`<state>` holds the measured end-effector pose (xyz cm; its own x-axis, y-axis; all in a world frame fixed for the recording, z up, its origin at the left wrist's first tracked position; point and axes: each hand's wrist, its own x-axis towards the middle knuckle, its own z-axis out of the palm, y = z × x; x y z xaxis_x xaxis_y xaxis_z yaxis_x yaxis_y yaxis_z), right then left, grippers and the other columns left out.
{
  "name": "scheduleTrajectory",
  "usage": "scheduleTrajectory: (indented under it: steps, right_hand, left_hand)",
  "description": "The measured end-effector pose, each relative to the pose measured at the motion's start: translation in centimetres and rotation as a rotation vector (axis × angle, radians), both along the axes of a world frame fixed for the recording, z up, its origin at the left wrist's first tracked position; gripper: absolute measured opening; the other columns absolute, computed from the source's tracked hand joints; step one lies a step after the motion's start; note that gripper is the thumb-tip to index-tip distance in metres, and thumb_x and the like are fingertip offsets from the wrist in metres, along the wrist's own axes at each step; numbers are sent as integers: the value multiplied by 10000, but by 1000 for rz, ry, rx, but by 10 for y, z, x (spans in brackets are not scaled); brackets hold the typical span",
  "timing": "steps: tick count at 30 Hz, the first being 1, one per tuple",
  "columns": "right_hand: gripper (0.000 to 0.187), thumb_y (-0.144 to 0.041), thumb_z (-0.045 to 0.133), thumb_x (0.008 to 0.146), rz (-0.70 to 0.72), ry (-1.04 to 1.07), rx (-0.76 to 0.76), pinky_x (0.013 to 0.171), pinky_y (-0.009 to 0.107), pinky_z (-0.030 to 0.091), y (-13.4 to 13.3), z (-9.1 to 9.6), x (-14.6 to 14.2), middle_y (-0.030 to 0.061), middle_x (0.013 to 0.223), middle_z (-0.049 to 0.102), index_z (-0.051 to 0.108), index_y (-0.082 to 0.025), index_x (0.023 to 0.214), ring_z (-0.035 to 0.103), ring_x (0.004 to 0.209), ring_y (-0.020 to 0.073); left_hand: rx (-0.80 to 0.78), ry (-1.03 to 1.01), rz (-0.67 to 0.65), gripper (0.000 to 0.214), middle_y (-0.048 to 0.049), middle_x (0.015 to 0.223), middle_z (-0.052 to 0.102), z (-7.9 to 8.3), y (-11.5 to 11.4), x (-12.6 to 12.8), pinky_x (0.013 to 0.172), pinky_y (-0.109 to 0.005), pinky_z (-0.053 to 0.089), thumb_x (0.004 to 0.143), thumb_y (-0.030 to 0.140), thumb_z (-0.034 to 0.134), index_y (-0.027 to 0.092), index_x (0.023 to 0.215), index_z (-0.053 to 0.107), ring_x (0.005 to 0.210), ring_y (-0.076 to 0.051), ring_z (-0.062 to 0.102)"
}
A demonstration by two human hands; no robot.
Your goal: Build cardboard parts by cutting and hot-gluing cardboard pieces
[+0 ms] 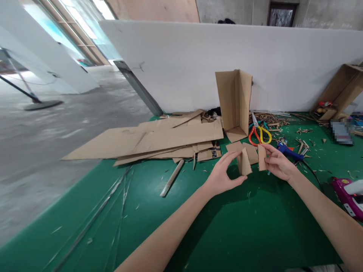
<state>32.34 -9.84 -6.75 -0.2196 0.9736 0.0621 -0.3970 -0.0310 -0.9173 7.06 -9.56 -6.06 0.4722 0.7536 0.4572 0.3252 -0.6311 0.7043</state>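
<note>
My left hand curves around a small folded cardboard piece, with the thumb at its lower edge and the fingers at its upper left. Pinched in my right hand is a small cardboard strip, held upright just right of the folded piece; a narrow gap separates the two. Behind them, another flat cardboard piece lies on the green table, partly covered. Scissors with one orange and one yellow handle lie just beyond my hands. A blue glue gun rests beside my right hand.
A tall folded cardboard form stands against the white partition. Stacked cardboard sheets overhang the table's left side. Cardboard scraps lie at the back. A magenta device and a phone are at right.
</note>
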Motion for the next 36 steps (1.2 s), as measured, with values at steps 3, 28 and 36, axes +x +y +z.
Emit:
scheduleTrajectory:
  steps: [3, 28, 36]
  right_hand:
    - [497, -173, 766, 693, 76, 53, -28, 888, 287, 571, 0, -3, 0, -9, 1244, 668, 685, -334, 1156, 653, 1115, 184]
    - [517, -151, 762, 761, 239, 78, -101, 911, 300, 523, -1, -3, 4, 30, 1264, 621, 638, -311, 1238, 606, 1104, 178]
    - [511, -142, 755, 757, 229, 65, -117, 909, 300, 519, -2, -4, 4, 28, 1289, 610, 645, -306, 1228, 595, 1127, 186]
  left_hand:
    - [73, 101, -21, 725, -142, 1390, 558, 3, -2, -1, 1080, -539, 437, 746, 382, 779, 240, 1395, 487, 1305, -355, 505]
    - [352, 157, -30, 707, -150, 1352, 567, 1, -2, 4, 1030, -520, 451, 786, 317, 731, 244, 1417, 421, 1239, -319, 539]
    - [334, 164, -7, 693, -149, 1342, 568, 2, -3, 4, 1037, -534, 448, 794, 331, 721, 243, 1416, 428, 1231, -328, 540]
